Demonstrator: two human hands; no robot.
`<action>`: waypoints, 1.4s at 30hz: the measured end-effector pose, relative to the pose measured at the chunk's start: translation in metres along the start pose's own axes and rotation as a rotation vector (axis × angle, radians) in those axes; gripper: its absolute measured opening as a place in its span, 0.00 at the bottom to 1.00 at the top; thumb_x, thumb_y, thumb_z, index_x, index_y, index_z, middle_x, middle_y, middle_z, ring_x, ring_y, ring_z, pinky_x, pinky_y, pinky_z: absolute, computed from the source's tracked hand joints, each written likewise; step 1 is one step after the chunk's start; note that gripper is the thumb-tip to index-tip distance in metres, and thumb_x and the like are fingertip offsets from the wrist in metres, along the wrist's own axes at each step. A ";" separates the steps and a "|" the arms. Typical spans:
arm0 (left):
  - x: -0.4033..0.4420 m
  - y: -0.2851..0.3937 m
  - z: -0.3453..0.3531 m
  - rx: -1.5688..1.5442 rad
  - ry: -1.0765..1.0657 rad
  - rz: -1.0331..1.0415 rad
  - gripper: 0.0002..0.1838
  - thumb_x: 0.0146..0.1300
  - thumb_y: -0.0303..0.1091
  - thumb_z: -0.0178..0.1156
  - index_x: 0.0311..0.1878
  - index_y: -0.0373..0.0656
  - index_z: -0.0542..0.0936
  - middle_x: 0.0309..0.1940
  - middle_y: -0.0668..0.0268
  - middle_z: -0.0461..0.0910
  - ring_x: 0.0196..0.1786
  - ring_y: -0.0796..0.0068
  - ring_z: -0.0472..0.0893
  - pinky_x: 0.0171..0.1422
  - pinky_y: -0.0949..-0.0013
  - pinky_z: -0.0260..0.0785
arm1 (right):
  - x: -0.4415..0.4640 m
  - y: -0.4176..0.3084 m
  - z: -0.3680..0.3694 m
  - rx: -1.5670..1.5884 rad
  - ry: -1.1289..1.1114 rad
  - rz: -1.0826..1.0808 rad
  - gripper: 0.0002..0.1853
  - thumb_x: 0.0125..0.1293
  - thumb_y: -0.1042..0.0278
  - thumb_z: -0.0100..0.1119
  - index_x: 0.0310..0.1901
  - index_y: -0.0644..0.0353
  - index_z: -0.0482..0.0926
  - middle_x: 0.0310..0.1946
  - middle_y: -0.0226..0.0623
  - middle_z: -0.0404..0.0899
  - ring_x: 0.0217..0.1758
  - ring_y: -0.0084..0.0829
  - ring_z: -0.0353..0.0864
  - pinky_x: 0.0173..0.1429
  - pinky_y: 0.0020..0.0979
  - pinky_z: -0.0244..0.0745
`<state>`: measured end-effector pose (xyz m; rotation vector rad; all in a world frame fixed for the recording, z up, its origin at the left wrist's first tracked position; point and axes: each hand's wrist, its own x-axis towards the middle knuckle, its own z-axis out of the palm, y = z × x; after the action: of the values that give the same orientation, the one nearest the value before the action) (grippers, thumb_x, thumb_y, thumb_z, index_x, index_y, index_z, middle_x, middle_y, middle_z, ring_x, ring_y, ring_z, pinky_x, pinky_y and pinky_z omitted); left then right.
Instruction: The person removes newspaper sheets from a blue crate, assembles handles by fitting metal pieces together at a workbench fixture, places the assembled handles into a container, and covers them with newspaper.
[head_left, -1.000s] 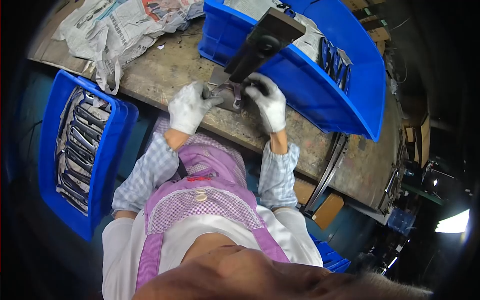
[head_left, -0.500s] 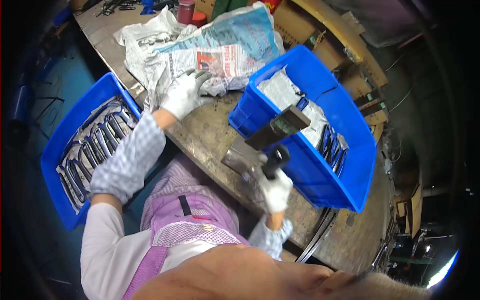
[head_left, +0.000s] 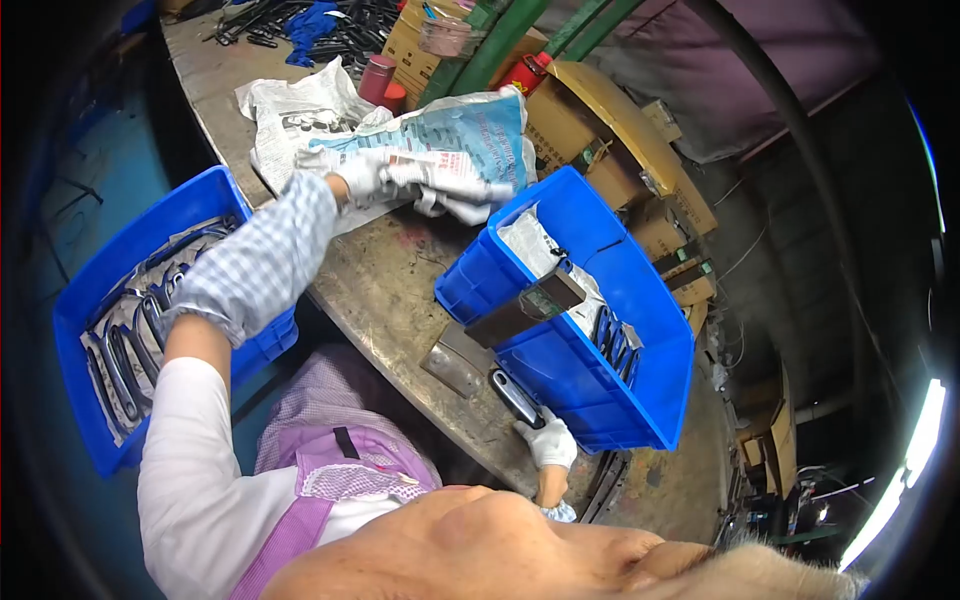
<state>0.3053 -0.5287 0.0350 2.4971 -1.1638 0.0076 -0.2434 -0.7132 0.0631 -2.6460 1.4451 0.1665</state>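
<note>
My left hand (head_left: 365, 178), in a white glove, grips a sheet of newspaper (head_left: 450, 182), whose near edge is bunched and lifted; the fingertips are blurred. More paper with a blue printed part lies beneath and behind it. My right hand (head_left: 550, 442), also gloved, is closed around one end of a long black-and-silver handle-shaped piece (head_left: 517, 397). This piece is low over the bench, beside the near wall of the right blue bin (head_left: 600, 410). A flat metal block (head_left: 455, 365) lies just left of it.
Inside the right bin are paper and several black-and-blue pieces (head_left: 615, 345). A metal bracket (head_left: 525, 310) stands before its near wall. Another blue bin (head_left: 75, 350) holds rows of similar pieces at left. Cardboard boxes (head_left: 560, 120), a red jar (head_left: 377, 78) and dark tools (head_left: 350, 35) sit farther back.
My left hand has closed on the newspaper and pulled its edge up into folds. My right hand has moved down toward the bench front with the handle-shaped piece. The camera view has shifted.
</note>
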 end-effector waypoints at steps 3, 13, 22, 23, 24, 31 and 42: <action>-0.033 0.011 -0.078 -0.073 0.360 0.052 0.21 0.64 0.38 0.58 0.61 0.48 0.79 0.38 0.46 0.84 0.42 0.47 0.85 0.46 0.51 0.78 | -0.007 -0.011 -0.018 0.035 0.073 -0.054 0.31 0.58 0.46 0.68 0.62 0.49 0.79 0.49 0.47 0.85 0.55 0.46 0.83 0.59 0.41 0.76; -0.315 -0.033 -0.168 0.449 0.245 0.142 0.32 0.59 0.26 0.56 0.68 0.55 0.73 0.26 0.61 0.78 0.30 0.57 0.82 0.34 0.56 0.74 | -0.049 -0.162 -0.087 0.849 0.190 -0.963 0.09 0.65 0.75 0.68 0.46 0.63 0.86 0.29 0.33 0.83 0.30 0.23 0.80 0.36 0.26 0.74; -0.523 -0.066 -0.109 0.225 -0.287 -0.582 0.39 0.55 0.40 0.67 0.73 0.57 0.68 0.35 0.54 0.84 0.41 0.56 0.86 0.45 0.54 0.78 | -0.073 -0.442 -0.016 0.467 0.050 -1.928 0.21 0.62 0.52 0.65 0.55 0.51 0.81 0.56 0.44 0.80 0.53 0.51 0.81 0.56 0.44 0.76; -0.519 -0.066 -0.110 0.154 -0.213 -0.586 0.39 0.55 0.42 0.68 0.73 0.56 0.68 0.37 0.52 0.85 0.43 0.55 0.86 0.47 0.54 0.78 | -0.065 -0.474 0.020 0.298 0.158 -1.983 0.24 0.62 0.50 0.65 0.58 0.48 0.80 0.61 0.46 0.76 0.55 0.55 0.79 0.58 0.47 0.75; -0.519 -0.060 -0.108 0.086 -0.124 -0.592 0.40 0.55 0.44 0.69 0.73 0.56 0.69 0.39 0.50 0.85 0.44 0.55 0.86 0.49 0.55 0.78 | -0.060 -0.495 0.055 0.123 0.280 -2.037 0.27 0.61 0.47 0.64 0.62 0.45 0.78 0.66 0.47 0.72 0.58 0.59 0.78 0.60 0.49 0.74; -0.551 -0.091 -0.156 -0.345 0.010 -0.860 0.39 0.60 0.50 0.68 0.72 0.48 0.68 0.57 0.57 0.81 0.67 0.56 0.74 0.70 0.60 0.67 | -0.069 -0.510 0.097 -0.523 -0.448 -1.612 0.38 0.61 0.42 0.64 0.71 0.42 0.66 0.76 0.49 0.56 0.67 0.52 0.74 0.67 0.44 0.73; -0.517 -0.150 -0.119 0.297 -0.208 -0.724 0.48 0.48 0.54 0.74 0.71 0.45 0.68 0.65 0.57 0.71 0.66 0.55 0.73 0.70 0.57 0.67 | -0.086 -0.499 0.055 -0.142 -0.431 -1.672 0.34 0.57 0.45 0.69 0.64 0.49 0.76 0.53 0.44 0.82 0.52 0.49 0.84 0.55 0.44 0.79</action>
<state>0.0953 -0.0195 0.0092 3.1013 -0.2713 -0.2988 0.1286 -0.3655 0.0496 -2.6689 -1.0214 0.5458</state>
